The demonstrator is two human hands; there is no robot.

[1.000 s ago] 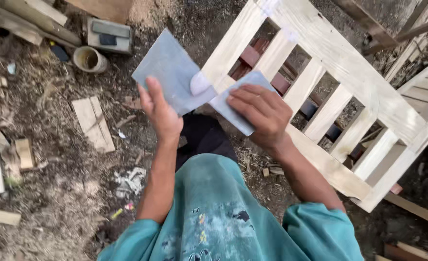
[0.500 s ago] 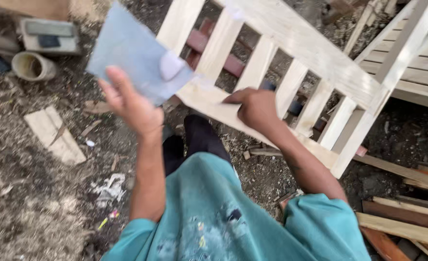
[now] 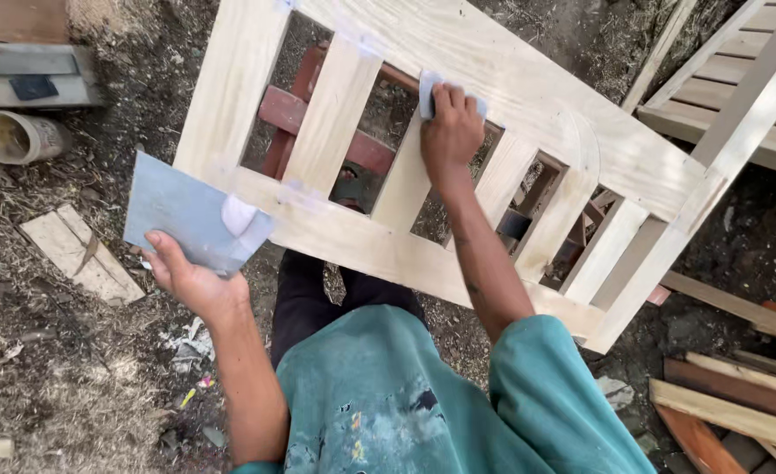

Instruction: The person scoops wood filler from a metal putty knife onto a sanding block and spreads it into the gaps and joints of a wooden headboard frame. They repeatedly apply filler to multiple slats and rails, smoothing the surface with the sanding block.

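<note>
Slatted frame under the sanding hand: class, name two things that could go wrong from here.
1. The right hand presses a small sandpaper piece at a slat edge; fingers might slip into the gap.
2. The frame seems propped on red wood, so it may shift under pressure.

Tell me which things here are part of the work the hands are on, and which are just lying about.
In use: slatted wooden frame; small sanding pad under right hand; grey sandpaper sheet in left hand.
Lying about: bucket; grey box; wood offcut; planks.
</note>
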